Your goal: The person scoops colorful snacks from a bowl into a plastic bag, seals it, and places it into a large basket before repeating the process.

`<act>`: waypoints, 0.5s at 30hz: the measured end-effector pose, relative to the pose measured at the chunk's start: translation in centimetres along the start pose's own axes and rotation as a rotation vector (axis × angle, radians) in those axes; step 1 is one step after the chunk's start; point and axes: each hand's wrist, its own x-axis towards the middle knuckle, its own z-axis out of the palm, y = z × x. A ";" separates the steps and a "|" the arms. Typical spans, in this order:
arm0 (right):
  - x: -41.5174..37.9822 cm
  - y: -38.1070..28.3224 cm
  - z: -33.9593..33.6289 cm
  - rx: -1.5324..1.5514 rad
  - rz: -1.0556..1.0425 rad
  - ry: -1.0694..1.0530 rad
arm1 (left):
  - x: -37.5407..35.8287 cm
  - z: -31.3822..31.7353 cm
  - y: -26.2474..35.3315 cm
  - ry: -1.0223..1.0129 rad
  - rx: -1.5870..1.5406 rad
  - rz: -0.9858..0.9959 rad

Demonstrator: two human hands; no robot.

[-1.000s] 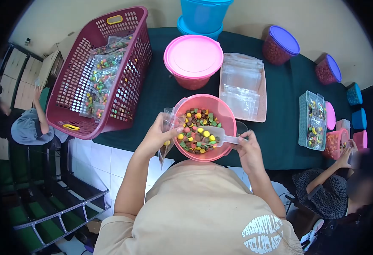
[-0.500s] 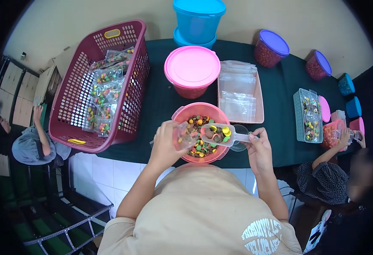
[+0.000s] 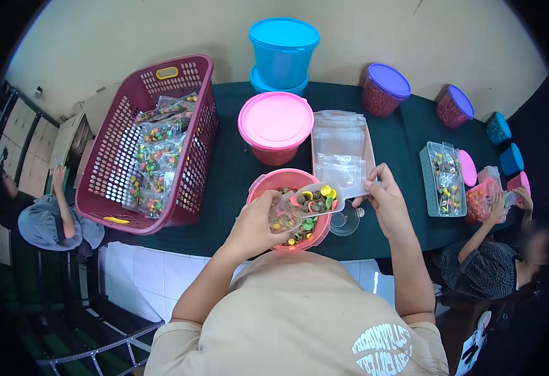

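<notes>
A pink tub (image 3: 255, 188) of colourful candies stands before me at the table's edge. Over its left side my left hand (image 3: 257, 225) is wrapped round a clear cup (image 3: 283, 220) tilted toward the scoop. My right hand (image 3: 384, 199) grips the handle of a clear scoop (image 3: 317, 199), which bears brown, yellow, green and red candies; its tip meets the cup's mouth. A round clear dish (image 3: 344, 222) lies on the cloth right of the tub. Behind the tub is a pink-lidded container (image 3: 275, 125), and beside that a tray (image 3: 369, 150) of empty clear bags (image 3: 339, 141).
A maroon basket (image 3: 190, 156) with filled bags (image 3: 161, 150) stands at left. Blue tubs (image 3: 284, 53) and purple-lidded tubs (image 3: 385, 91) line the back. At right are a green basket (image 3: 434, 188) and a co-worker (image 3: 484, 263); another person (image 3: 46, 219) is at far left.
The scoop has tilted, with its handle raised and its tip now at the cup's mouth. My right hand has risen. The whole view has shifted slightly.
</notes>
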 end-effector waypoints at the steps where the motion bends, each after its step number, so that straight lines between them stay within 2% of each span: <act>1: 0.1 0.2 -0.2 0.029 -0.002 -0.003 | 0.0 0.1 0.0 0.008 0.002 0.002; 8: 0.4 0.1 -1.1 -0.073 -0.064 0.015 | 0.1 1.6 -0.3 0.005 -0.097 0.016; 10: 0.4 -0.6 -0.5 -0.258 -0.108 -0.091 | 0.4 2.0 -0.4 0.020 -0.079 0.057; 11: 0.1 -1.3 0.0 -0.256 -0.109 -0.092 | 0.7 2.3 -0.7 -0.033 -0.192 0.056; 13: -0.6 -4.2 1.9 -0.622 -0.182 -0.192 | 1.1 2.5 -0.7 -0.088 -0.305 0.048; 14: -0.5 -5.1 2.4 -0.618 -0.177 -0.193 | 1.4 2.5 -0.6 -0.193 -0.489 -0.005; 15: -0.1 -5.8 2.8 -0.836 -0.472 -0.279 | 1.8 2.5 -0.5 -0.298 -0.672 -0.060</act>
